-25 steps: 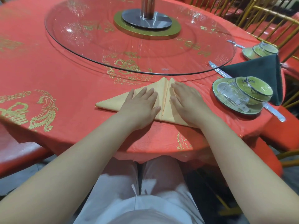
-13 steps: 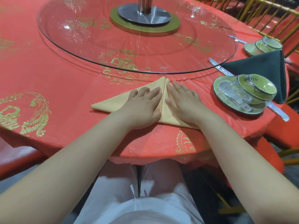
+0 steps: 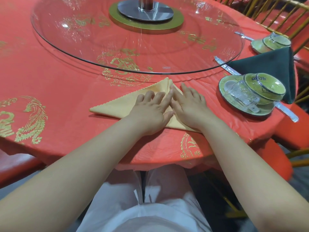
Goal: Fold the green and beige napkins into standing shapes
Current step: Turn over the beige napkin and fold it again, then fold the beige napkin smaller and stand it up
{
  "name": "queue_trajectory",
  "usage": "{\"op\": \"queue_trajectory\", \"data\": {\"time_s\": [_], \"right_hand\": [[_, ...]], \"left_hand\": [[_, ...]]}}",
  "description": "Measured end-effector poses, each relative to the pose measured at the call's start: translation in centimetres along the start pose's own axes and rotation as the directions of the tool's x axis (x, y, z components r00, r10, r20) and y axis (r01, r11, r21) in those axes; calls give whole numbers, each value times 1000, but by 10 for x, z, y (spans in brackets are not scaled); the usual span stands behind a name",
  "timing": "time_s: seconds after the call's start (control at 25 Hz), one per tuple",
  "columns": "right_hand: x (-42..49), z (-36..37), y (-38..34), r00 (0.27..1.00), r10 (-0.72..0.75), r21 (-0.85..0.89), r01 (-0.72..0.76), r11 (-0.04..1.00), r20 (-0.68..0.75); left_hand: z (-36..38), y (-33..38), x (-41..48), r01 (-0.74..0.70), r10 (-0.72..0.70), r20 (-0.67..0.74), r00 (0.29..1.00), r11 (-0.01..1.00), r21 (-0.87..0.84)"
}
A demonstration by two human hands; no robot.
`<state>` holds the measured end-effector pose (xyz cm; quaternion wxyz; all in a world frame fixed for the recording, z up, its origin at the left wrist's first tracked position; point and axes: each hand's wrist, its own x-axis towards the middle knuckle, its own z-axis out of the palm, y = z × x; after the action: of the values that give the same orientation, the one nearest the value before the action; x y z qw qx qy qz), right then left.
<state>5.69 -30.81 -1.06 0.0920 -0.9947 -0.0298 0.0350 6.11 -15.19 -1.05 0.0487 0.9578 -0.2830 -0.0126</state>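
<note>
A beige napkin (image 3: 117,106) lies flat on the red tablecloth, folded into a triangle whose tip points toward the glass turntable. My left hand (image 3: 150,111) presses flat on its middle, fingers stretched along the centre fold. My right hand (image 3: 189,106) presses flat on the right flap, its index finger meeting the left one near the tip. The right part of the napkin is hidden under my hands. A dark green napkin (image 3: 270,67) stands folded as a triangle at the right, behind a place setting.
A glass turntable (image 3: 83,47) with a metal post covers the table's middle. At the right sit a green plate (image 3: 234,106) with a bowl and an overturned glass, wrapped chopsticks (image 3: 284,109), and a second setting (image 3: 270,42). Gold-framed chairs (image 3: 284,19) ring the table.
Both hands have slid forward and inward along the napkin's centre fold, so the index fingers now meet near the tip. The napkin stays flat.
</note>
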Motion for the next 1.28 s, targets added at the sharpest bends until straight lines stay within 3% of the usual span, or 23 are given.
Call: {"op": "queue_trajectory", "data": {"time_s": [0.16,0.28,0.4,0.6,0.72,0.8,1.0,1.16,1.28], "right_hand": [[-28,-13,21,967,-168,136,196,971,-189],[-64,-20,47,956,-291,118,294,948,-44],[-86,-14,70,961,-237,35,234,972,146],[-95,-13,85,967,-193,-59,206,977,166],[-94,-21,87,965,-256,-78,251,965,-52],[-91,-28,86,901,-385,-135,364,922,-201],[-78,-47,85,786,-568,-247,516,820,-244],[-71,-72,72,750,-563,-45,586,809,-347],[-73,-92,53,777,-517,215,608,764,-359]], "left_hand": [[1,2,1,17,-19,59,998,999,33],[0,0,3,7,-9,108,994,1000,20],[2,-1,3,-19,16,119,993,1000,19],[-1,-1,3,-15,14,135,991,1000,7],[-6,1,4,-16,12,151,989,1000,21],[-11,1,9,-15,9,158,987,999,36],[-9,7,9,24,-22,129,991,1000,-8],[-4,7,2,32,-32,11,999,998,-56],[-7,8,-4,-66,65,-17,998,997,-50]]}}
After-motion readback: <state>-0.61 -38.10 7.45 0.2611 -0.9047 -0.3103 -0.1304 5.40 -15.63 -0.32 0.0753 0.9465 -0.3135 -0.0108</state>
